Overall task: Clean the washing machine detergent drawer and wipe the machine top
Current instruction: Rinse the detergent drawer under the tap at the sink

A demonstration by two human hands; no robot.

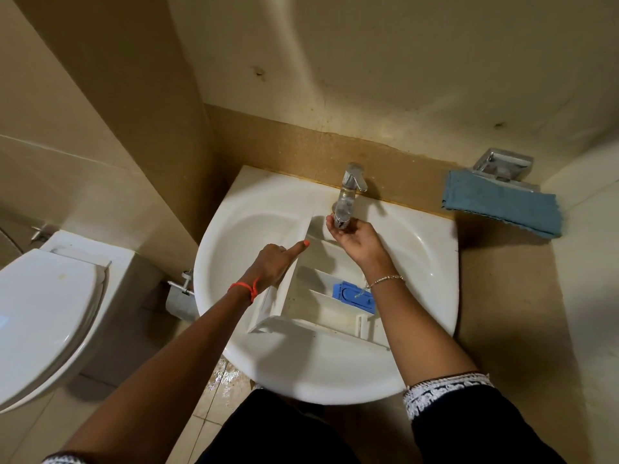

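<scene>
The white detergent drawer lies in the white sink, its front panel toward me and a blue insert in its right compartment. My left hand grips the drawer's left wall, thumb stretched along the rim. My right hand is cupped under the chrome tap, fingers curled around the spout's end. No water stream is plainly visible.
A folded blue cloth lies on the beige counter right of the sink, beside a chrome soap holder. A white toilet stands at the left. The floor tiles under the sink look wet.
</scene>
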